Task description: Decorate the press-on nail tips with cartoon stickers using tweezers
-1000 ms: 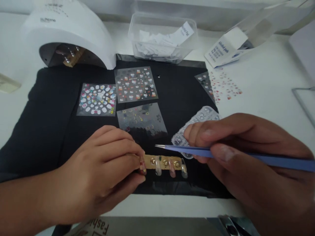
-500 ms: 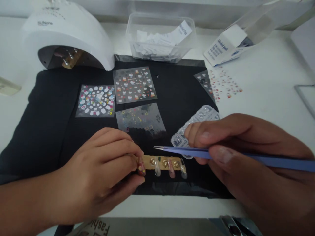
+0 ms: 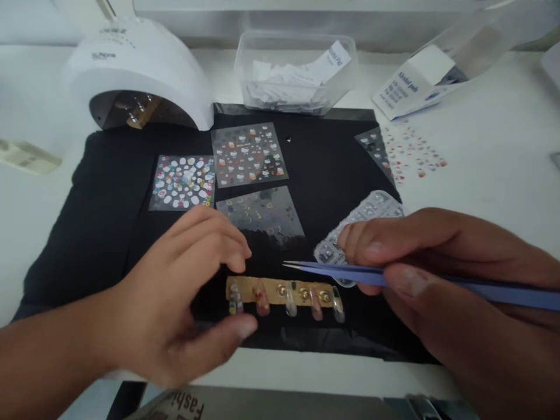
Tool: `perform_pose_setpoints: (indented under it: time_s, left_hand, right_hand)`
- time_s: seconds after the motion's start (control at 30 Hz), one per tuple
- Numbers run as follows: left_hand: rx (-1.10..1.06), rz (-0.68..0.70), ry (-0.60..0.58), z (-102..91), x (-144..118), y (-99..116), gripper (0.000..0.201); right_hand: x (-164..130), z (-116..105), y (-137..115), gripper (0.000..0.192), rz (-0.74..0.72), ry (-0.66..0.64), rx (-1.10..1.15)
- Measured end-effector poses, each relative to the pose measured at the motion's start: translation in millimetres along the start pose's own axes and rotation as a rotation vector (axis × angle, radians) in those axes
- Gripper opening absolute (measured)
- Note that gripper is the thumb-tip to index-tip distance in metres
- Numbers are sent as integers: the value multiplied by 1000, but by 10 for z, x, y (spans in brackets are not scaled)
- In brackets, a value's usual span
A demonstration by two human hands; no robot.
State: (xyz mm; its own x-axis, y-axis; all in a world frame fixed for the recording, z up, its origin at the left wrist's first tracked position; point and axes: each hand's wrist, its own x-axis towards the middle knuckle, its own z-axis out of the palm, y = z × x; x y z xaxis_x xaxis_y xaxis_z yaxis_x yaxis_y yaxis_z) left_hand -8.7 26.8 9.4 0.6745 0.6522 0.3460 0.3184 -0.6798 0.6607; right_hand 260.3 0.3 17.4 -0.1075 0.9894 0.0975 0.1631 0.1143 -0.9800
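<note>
My left hand point(image 3: 184, 303) is open, thumb and fingers spread apart around the left end of a tan display strip point(image 3: 249, 287) without visibly gripping it. Several decorated false nails stand on the strip, among them a reddish nail point(image 3: 262, 298) and a clear nail point(image 3: 291, 300). My right hand point(image 3: 420, 262) is closed on blue tweezers point(image 3: 350, 272), whose thin tips point left above the strip. Behind its fingertips lies a clear compartment case point(image 3: 371, 207), partly hidden by the hand.
Sticker sheets point(image 3: 249, 154) lie on the black mat point(image 3: 324, 175). A white nail lamp point(image 3: 153, 64) stands back left, with a tan piece inside it. A clear tub point(image 3: 297, 96) of alcohol pads and an alcohol pad box point(image 3: 411, 81) stand behind.
My left hand has let go of the strip's left end and opened, uncovering another nail there. The whole view has shifted slightly. My right hand keeps hold of the tweezers.
</note>
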Motion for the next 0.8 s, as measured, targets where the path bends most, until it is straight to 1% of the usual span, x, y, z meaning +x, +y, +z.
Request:
perform_pose_setpoints:
  time_s: [0.1,0.13,0.23,0.33,0.4,0.47,0.5,0.57,0.63,0.7,0.8]
  left_hand:
    - [-13,16,175,-102,10,-111,26]
    - [19,36,237,-140,17,-147,24]
    - [107,40,415,-235,49,-218,22]
    - [134,-36,605,-272,70,-238,15]
    - [159,-95,682,-282,70,-252,11]
    - [214,-139,693,-303,62,-287,8]
    - [263,-167,676,-322,58,-314,6]
    - [376,-236,600,-371,57,-378,6]
    - [459,-296,494,-423,66,-438,10]
    - [491,-328,402,-459,83,-478,12]
    - [494,-339,329,-475,103,-494,13]
  right_hand:
    - [8,-6,7,8,-52,0,-73]
    - [15,-2,6,10,-54,-10,-45]
    - [52,18,-2,12,-39,-28,101]
    - [118,36,-3,10,-12,-48,240]
    - [168,42,6,8,-10,-72,310]
    - [215,45,21,7,3,-88,375]
    - [234,47,29,7,18,-94,402]
    - [266,51,45,8,48,-107,440]
    - [288,54,61,10,54,-125,453]
    - [304,58,78,11,45,-126,455]
    - [322,71,98,12,43,-106,450]
